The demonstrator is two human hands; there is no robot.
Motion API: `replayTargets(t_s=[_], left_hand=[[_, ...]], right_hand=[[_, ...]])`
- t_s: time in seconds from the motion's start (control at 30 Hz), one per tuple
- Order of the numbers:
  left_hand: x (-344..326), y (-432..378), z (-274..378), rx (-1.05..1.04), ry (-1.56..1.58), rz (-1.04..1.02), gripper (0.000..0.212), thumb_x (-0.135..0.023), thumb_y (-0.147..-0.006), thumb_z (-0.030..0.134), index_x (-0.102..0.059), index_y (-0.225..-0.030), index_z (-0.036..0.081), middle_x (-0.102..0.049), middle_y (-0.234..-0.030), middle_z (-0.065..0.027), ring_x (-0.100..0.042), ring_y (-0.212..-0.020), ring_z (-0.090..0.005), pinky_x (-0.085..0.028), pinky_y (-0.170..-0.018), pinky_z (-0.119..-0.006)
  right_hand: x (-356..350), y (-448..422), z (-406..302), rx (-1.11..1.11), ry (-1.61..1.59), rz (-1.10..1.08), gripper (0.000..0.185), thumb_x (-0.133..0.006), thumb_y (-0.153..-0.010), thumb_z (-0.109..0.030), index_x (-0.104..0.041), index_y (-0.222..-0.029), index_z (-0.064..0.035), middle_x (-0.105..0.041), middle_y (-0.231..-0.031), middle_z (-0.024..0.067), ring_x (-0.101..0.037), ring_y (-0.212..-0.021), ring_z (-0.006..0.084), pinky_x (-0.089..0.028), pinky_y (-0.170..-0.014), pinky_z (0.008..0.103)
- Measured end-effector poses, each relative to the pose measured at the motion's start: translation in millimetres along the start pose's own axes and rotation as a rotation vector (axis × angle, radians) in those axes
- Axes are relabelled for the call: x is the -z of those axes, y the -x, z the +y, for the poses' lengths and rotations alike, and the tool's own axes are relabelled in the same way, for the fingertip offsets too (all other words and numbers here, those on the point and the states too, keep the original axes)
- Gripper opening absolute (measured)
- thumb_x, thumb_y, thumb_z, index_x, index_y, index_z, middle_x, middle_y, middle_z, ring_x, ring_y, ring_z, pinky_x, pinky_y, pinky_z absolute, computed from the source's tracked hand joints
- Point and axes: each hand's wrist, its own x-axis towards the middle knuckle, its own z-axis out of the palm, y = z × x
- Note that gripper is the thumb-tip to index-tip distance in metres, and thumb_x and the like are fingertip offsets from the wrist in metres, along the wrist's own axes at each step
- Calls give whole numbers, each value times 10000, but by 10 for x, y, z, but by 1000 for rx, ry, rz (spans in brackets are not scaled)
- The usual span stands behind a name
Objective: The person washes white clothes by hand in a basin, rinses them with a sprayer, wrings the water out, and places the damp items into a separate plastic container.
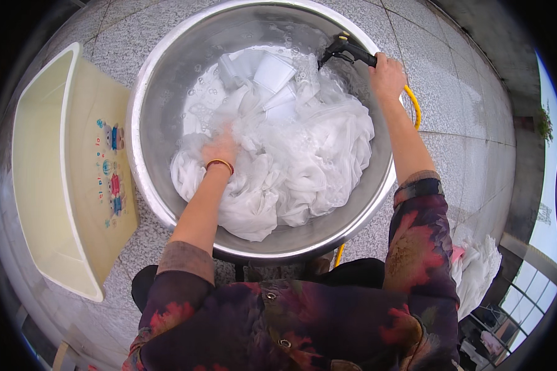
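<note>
A large round metal basin (160,106) stands before me, holding water and a heap of sheer white fabric (306,162). My left hand (220,148) is down in the fabric at the basin's left side, its fingers hidden by cloth and froth. At the upper right rim, my right hand (387,76) grips the handle of a black spray nozzle (348,50), whose head points down into the basin. A yellow hose (414,106) shows behind my right wrist. Flat white folded fabric (274,74) lies in the water near the far side.
Left of the basin stands a cream plastic tub (97,102) with cartoon prints on its side. Grey speckled floor tiles (450,106) surround the basin. Another white bundle of cloth (480,273) lies at the right, beyond my sleeve. A wall (496,41) runs along the right.
</note>
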Motion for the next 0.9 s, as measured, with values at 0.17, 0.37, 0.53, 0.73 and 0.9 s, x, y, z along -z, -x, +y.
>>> replayTargets(t_s=[0.17,0.37,0.53,0.73,0.9], left_hand=[[47,1,31,21,92,-49,600,-563,-809,354,-286,-1325,224,-609,-1038,-129,-608,-912,-286,-479,-752,-396],[84,-13,-21,34,123,-80,624,-553,-804,379,-254,-1338,259,-636,-950,-124,-618,-865,-312,-480,-722,-414],[104,-54,34,95,120,-182,679,-563,-790,393,-219,-1361,264,-628,-993,-121,-619,-862,-299,-480,-727,-410],[-42,-85,-25,49,33,-35,628,-545,-779,417,-310,-1330,227,-611,-1028,-128,-612,-892,-289,-482,-740,-405],[-117,-160,-73,6,91,-41,412,-530,-774,396,-559,-1085,129,-617,-1001,-134,-606,-890,-309,-482,-742,-411]], right_hand=[[9,-157,-108,-195,-227,357,380,-686,-688,-231,-560,-1038,-154,-573,-939,58,-517,-936,260,-452,-724,429],[-246,-108,-378,-115,-188,224,409,-703,-671,-239,-563,-1051,-175,-550,-988,14,-484,-978,228,-414,-759,423],[-647,0,-505,-136,-146,239,460,-707,-676,-252,-538,-1092,-153,-547,-995,6,-477,-987,225,-383,-751,423],[-617,48,-552,-104,-188,-6,498,-641,-728,-333,-511,-1170,-143,-553,-1044,45,-477,-1024,254,-387,-824,449],[-444,-65,-245,-42,-312,-502,531,-597,-762,-362,-482,-1228,-135,-571,-1127,110,-531,-1058,282,-434,-856,428]])
